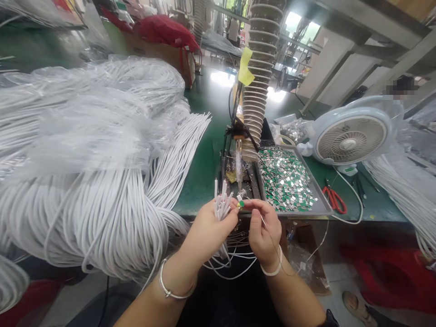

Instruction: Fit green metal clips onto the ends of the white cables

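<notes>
**Q:** What's the left hand (207, 231) doing?

**A:** It's closed around a bunch of white cable ends (222, 206). Their tips poke up above the fingers, and the lengths trail down below the grip.

**Q:** And the right hand (264, 231)?

**A:** Shut in a pinch, with thumb and forefinger on a small green-and-silver tab (240, 204), just beside the cable ends. It's too small to tell whether it touches one.

**Q:** What's just past the hands?

**A:** Straight ahead of the grip, a soldering iron (239, 165) stands tip-down in a clamp stand. Ahead of the right hand, a metal tray (323, 210) is heaped with more such tabs. Farther right, red-handled pliers (334, 200) lie on the green workbench (200, 181) near a desk fan (350, 143).

**Q:** Left of the grip?

**A:** A big heap of coiled white cable (95, 213), partly under clear plastic film (102, 122).
</notes>
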A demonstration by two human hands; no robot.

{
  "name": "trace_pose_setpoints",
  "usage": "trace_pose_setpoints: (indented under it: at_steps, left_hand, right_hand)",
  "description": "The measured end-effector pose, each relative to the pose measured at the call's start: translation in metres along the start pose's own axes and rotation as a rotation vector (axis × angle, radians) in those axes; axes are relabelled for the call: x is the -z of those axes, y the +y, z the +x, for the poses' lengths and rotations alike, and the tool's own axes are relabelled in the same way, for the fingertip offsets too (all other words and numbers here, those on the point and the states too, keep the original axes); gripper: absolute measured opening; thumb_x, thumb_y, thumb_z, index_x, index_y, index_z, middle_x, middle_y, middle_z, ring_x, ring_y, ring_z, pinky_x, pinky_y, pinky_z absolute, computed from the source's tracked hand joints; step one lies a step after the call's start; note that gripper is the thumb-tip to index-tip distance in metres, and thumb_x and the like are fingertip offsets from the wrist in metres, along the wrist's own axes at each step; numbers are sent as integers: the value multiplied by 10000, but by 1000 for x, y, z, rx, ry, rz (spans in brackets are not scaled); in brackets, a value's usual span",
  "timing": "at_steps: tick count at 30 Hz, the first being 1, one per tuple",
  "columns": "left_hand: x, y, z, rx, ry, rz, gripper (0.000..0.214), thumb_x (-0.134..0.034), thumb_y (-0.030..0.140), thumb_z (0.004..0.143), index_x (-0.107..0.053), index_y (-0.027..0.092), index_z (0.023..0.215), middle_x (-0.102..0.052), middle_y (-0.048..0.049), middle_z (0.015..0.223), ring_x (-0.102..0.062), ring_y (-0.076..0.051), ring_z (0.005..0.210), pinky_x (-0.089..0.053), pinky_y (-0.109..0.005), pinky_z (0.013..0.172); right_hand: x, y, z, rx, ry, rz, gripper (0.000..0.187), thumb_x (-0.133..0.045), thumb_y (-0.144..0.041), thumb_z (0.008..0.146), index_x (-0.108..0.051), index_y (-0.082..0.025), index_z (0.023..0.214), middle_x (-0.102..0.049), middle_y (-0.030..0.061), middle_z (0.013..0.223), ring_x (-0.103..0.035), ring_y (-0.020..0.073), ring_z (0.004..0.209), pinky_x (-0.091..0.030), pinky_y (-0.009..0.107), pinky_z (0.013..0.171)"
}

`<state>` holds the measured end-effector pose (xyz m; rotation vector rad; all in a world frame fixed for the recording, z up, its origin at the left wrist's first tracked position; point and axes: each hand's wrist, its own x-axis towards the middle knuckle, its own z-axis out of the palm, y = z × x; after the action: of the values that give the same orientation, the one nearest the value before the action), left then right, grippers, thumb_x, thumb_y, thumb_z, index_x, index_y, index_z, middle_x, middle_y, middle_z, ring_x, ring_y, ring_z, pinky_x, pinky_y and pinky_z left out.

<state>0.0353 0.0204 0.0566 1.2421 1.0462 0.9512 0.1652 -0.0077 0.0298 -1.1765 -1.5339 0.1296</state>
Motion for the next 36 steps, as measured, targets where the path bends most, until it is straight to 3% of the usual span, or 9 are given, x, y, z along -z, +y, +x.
trace_pose_setpoints:
  at_steps: [11,23,36]
  left_hand:
    - [-2,11,7,-34,73,89,44,-538,211,758,-570,184,745,-615,3,762,-580,-159,724,-431,-255,634]
    - [0,17,10,-31,88,105,111,-560,286,779,-583,178,790,-614,1,796,-567,-166,781,-423,-284,733]
    - [1,20,10,-73,94,104,86,-551,260,783,-573,177,785,-606,-2,822,-566,-176,831,-420,-294,771]
  right_hand:
    - [-3,0,8,139,19,26,230,-437,-58,856,-585,-184,978,-678,85,946,-650,187,922,-567,381,787]
    - [-8,2,13,149,30,36,242,-444,-55,856,-586,-186,1002,-661,89,987,-630,188,969,-549,382,818]
    - [-9,3,15,158,45,54,263,-463,-34,843,-591,-190,1011,-662,76,991,-626,175,970,-537,352,835]
